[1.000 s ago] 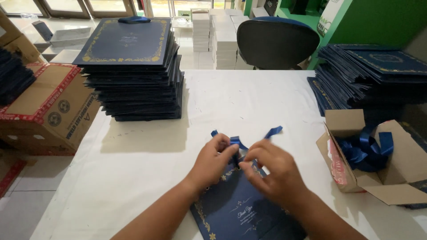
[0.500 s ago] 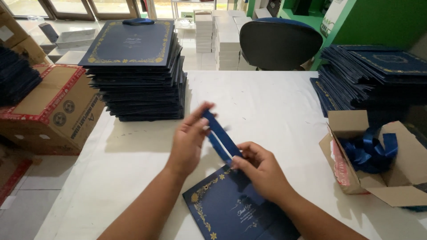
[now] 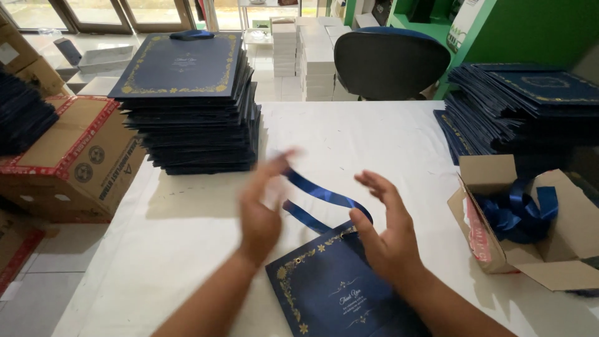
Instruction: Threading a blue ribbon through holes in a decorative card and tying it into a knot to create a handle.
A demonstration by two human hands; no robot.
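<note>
A dark blue card (image 3: 337, 287) with gold floral border lies flat on the white desk (image 3: 374, 143). A blue ribbon (image 3: 321, 196) is threaded at the card's top edge, its two tails reaching up and to the left. The left hand (image 3: 262, 209), blurred, is raised beside the ribbon with fingers (image 3: 277, 165) touching the upper tail. The right hand (image 3: 387, 231) hovers open over the card's top right corner. A tall stack of matching cards (image 3: 193, 106) stands at the far left. An open cardboard box (image 3: 530, 249) holding blue ribbons sits at the right.
</note>
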